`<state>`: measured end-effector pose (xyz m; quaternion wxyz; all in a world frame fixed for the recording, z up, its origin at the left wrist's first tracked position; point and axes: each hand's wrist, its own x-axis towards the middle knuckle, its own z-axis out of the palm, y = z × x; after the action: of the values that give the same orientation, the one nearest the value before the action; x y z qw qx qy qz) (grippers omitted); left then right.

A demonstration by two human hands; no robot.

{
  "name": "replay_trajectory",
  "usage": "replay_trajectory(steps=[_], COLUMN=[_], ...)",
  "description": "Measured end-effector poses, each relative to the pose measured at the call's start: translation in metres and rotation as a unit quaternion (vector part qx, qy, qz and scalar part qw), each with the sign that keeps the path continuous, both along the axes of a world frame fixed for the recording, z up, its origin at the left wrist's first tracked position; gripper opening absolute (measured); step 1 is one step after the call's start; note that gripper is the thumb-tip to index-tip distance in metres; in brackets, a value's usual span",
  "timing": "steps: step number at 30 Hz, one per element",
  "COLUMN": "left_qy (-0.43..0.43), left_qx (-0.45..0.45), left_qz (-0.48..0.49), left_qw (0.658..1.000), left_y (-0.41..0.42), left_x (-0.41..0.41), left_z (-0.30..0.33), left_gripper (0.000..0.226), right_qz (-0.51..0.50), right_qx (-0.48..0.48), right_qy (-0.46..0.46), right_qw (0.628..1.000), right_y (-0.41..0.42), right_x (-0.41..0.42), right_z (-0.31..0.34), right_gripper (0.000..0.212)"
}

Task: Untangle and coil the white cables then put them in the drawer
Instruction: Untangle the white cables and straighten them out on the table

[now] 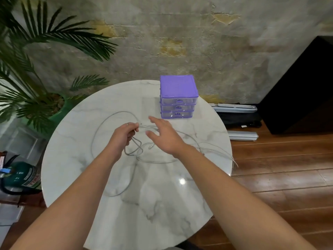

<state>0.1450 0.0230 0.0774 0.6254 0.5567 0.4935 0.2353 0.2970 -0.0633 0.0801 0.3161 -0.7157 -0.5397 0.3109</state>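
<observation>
left hand (124,136) fingers clamped on white cables (133,150) | right hand (164,136) fingers apart above them | 3-drawer unit (178,97) at 1 o'clock on worktop (75,141)

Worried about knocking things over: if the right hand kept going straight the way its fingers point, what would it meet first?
Probably nothing soon: the right hand points up-left, passing left of the purple three-drawer plastic organizer over bare marble table; depth unclear.

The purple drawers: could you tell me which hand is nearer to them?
Right. The right hand reaches open just before the drawers; the left hand holds cable farther left.
</observation>
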Motion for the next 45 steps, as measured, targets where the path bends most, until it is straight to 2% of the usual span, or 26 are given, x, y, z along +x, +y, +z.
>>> replay_trajectory(steps=[2,4,7,11,14,18,21,25,27,30,32,34,36,38,41,43,45], left_qy=[-0.013,-0.025,-0.030,0.028,0.056,0.067,0.064,0.071,0.071,0.073,0.033,-0.071,-0.198,-0.283,-0.364,-0.405,-0.437], left_qx=[-0.001,-0.013,-0.040,-0.038,-0.029,-0.018,-0.012,-0.005,-0.001,0.025,-0.014,-0.108,-0.194,-0.248,-0.278,-0.289,-0.298], left_qz=[-0.011,0.006,0.039,-0.003,-0.058,-0.077,-0.078,-0.099,-0.107,-0.075,-0.010,0.077,0.150,0.190,0.225,0.237,0.242], left_qw=[1.000,1.000,0.998,0.999,0.996,0.995,0.995,0.993,0.992,0.994,0.999,0.989,0.949,0.907,0.860,0.834,0.813], left_y=[0.003,0.007,0.011,0.000,-0.016,-0.028,-0.034,-0.043,-0.045,-0.037,-0.025,-0.011,0.001,0.008,0.011,0.011,0.011], left_x=[0.004,0.006,0.009,0.026,0.048,0.068,0.077,0.084,0.082,0.074,0.064,0.049,0.033,0.019,0.006,0.002,0.000], left_z=[0.003,0.003,-0.003,-0.011,-0.015,-0.017,-0.017,-0.015,-0.015,-0.018,-0.023,-0.026,-0.025,-0.021,-0.020,-0.020,-0.020], left_gripper=[0.025,0.025,0.025,0.025,0.025,0.026,0.028,0.026,0.026,0.027,0.029,0.033,0.039,0.048,0.051,0.046,0.040], right_qz=[-0.015,-0.058,-0.149,-0.222,-0.267,-0.262,-0.231,-0.171,-0.159,-0.178,-0.198,-0.199,-0.170,-0.126,-0.056,-0.037,-0.013], right_qx=[-0.012,-0.020,-0.053,-0.120,-0.114,-0.151,-0.170,-0.104,-0.071,-0.039,-0.048,-0.094,-0.164,-0.233,-0.282,-0.261,-0.219], right_qy=[0.021,-0.002,-0.100,-0.181,-0.184,-0.205,-0.122,0.025,0.044,0.017,-0.010,-0.098,-0.232,-0.295,-0.301,-0.277,-0.216], right_qw=[1.000,0.998,0.982,0.951,0.939,0.931,0.950,0.979,0.984,0.983,0.979,0.970,0.944,0.918,0.909,0.924,0.952], right_y=[0.005,0.001,-0.019,-0.047,-0.060,-0.070,-0.062,-0.042,-0.036,-0.036,-0.042,-0.051,-0.059,-0.062,-0.056,-0.044,-0.033], right_x=[-0.004,0.004,0.033,0.076,0.100,0.121,0.111,0.074,0.062,0.066,0.079,0.091,0.100,0.099,0.080,0.059,0.032], right_z=[0.005,0.007,0.000,-0.018,-0.021,-0.022,-0.023,-0.015,-0.015,-0.022,-0.028,-0.035,-0.042,-0.049,-0.052,-0.043,-0.030], right_gripper=[0.031,0.039,0.060,0.058,0.054,0.052,0.054,0.051,0.048,0.044,0.042,0.039,0.038,0.038,0.035,0.039,0.052])
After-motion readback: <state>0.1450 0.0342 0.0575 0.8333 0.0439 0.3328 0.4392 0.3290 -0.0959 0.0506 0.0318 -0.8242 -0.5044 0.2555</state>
